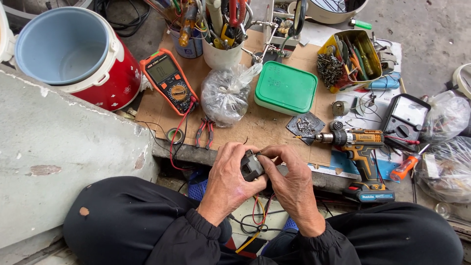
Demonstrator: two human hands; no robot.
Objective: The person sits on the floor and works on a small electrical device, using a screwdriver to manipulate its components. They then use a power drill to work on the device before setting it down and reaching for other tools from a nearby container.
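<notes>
Here my fingers close round a small dark part (251,167), which I hold between both hands just below the near edge of the bench. My left hand (228,179) wraps it from the left, thumb over the top and fingers clenched beneath. My right hand (289,181) grips it from the right, with the fingertips (267,153) pinched at its upper corner. Red, yellow and black wires (257,211) trail down from the part between my wrists toward my lap. Both my sleeves (196,235) are black.

Just beyond my knuckles lies the cardboard sheet (255,125) that covers the bench. On it, to my right, a cordless drill (355,147) lies on its side, its chuck pointing left at a small dark plate (305,126) of scraps. Further out sits a green-lidded box (286,88), and just left of it a knotted clear bag (226,93). Red-handled pliers (205,132) lie below the bag, near a roll of tape (174,135). An orange multimeter (169,81) rests up left, its red lead running down off the bench edge. A white cup (222,51) packed with tools stands at the back, and a yellow tin (349,59) of screws and bits lies to the right. Far left stands a red cooker (78,59) with a pale blue pot inside. An analogue meter (405,120) and an orange screwdriver (406,167) lie at the right.
</notes>
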